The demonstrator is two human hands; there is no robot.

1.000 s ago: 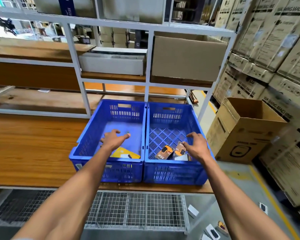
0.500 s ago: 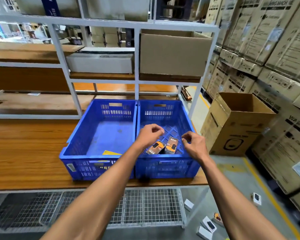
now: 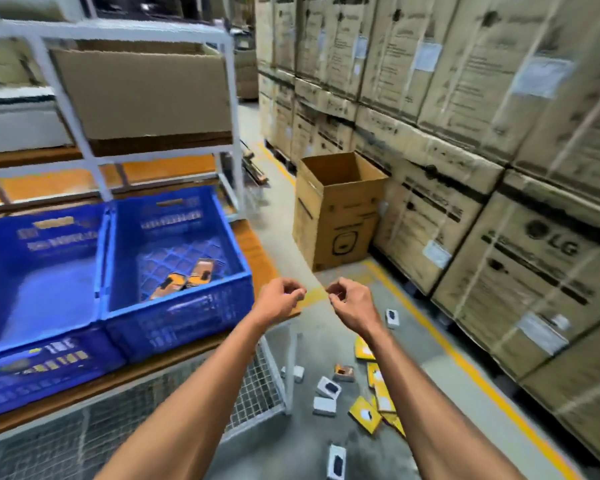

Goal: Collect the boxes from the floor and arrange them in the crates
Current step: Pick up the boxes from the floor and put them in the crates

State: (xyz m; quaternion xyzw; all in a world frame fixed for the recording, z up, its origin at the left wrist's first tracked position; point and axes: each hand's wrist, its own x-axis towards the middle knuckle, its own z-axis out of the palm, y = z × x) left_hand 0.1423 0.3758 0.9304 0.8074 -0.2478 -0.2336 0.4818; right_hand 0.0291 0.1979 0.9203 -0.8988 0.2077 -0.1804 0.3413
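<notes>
Both hands have pulled back out of the crates since half a second ago and the view has swung right; left hand and right hand now hang mid-frame with fingers loosely curled, holding nothing I can see, presumably freed up for the next pickup. Right crate at centre left holds two orange boxes against its near wall; left crate sits touching it. Remaining boxes on the floor lie scattered at lower centre, below the hands; frame is blurred.
</notes>
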